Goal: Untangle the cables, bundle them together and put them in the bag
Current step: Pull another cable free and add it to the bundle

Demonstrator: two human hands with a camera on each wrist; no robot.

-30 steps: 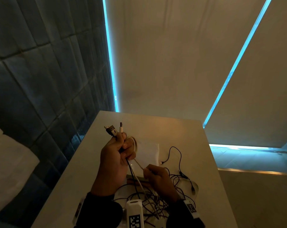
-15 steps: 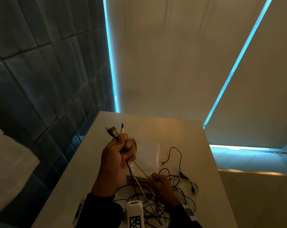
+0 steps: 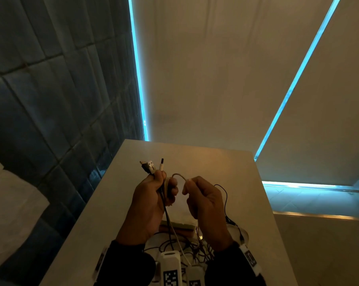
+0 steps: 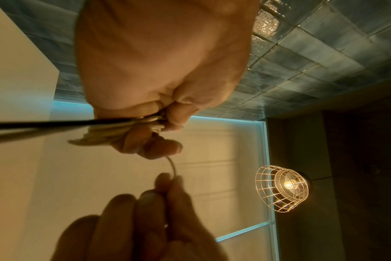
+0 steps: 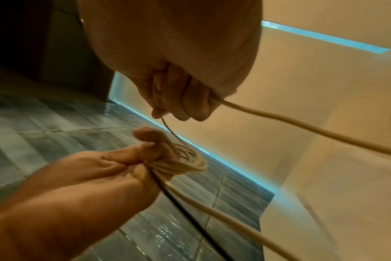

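Note:
My left hand [image 3: 154,195] is raised over the table and grips a cable bundle [image 5: 185,163]: white loops wound round its fingers, a black cable, and USB plugs [image 3: 151,166] sticking up past the thumb. A white cable [image 3: 177,176] arcs from those loops to my right hand [image 3: 203,200], which pinches it beside the left hand. In the left wrist view, the left hand [image 4: 159,113] clamps the cables and the right hand's fingertips [image 4: 167,181] hold the thin strand. A tangle of black and white cables [image 3: 187,247] lies on the table beneath my wrists. I cannot make out the bag.
The pale table [image 3: 232,168] stands in a corner, with a dark tiled wall [image 3: 51,89] on the left and pale blinds behind. A flat beige-and-brown object [image 3: 179,226] lies under my hands. A caged lamp [image 4: 283,188] glows overhead.
My right hand has risen from the tangle on the table to the level of my left hand, drawing the white cable up into an arc. The left hand has kept its grip.

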